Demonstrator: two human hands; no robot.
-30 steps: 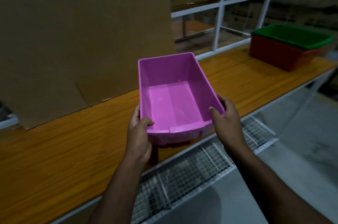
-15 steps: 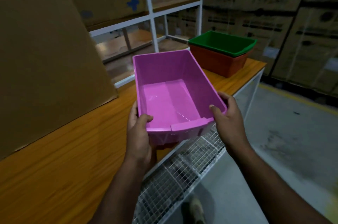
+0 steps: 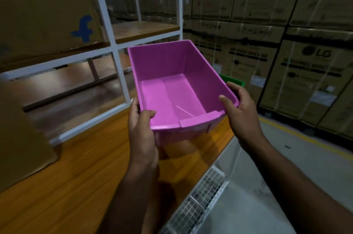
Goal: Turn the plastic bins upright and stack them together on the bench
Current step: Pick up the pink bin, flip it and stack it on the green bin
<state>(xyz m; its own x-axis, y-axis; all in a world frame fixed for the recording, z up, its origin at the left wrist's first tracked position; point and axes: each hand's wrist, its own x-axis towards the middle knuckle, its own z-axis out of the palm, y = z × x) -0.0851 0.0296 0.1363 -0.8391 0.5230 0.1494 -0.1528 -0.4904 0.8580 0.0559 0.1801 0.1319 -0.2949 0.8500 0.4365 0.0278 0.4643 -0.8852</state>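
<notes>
An upright, empty pink plastic bin (image 3: 172,88) is held in the air above the orange wooden bench (image 3: 86,176). My left hand (image 3: 142,130) grips its near left corner, thumb over the rim. On the near right corner my right hand (image 3: 240,107) does the same. Behind the pink bin's right side only a small corner of the green bin (image 3: 234,80) shows; the rest of that stack is hidden.
A white metal shelf frame (image 3: 114,48) rises along the bench's far side, with a cardboard box (image 3: 47,23) on its shelf. Another cardboard sheet (image 3: 21,138) leans at the left. Stacked cartons (image 3: 286,52) fill the right background. A wire mesh rack (image 3: 200,199) sits below the bench edge.
The pink bin, held in both hands, has moved right along the bench towards the green bin, which it now mostly hides. The view has swung right.
</notes>
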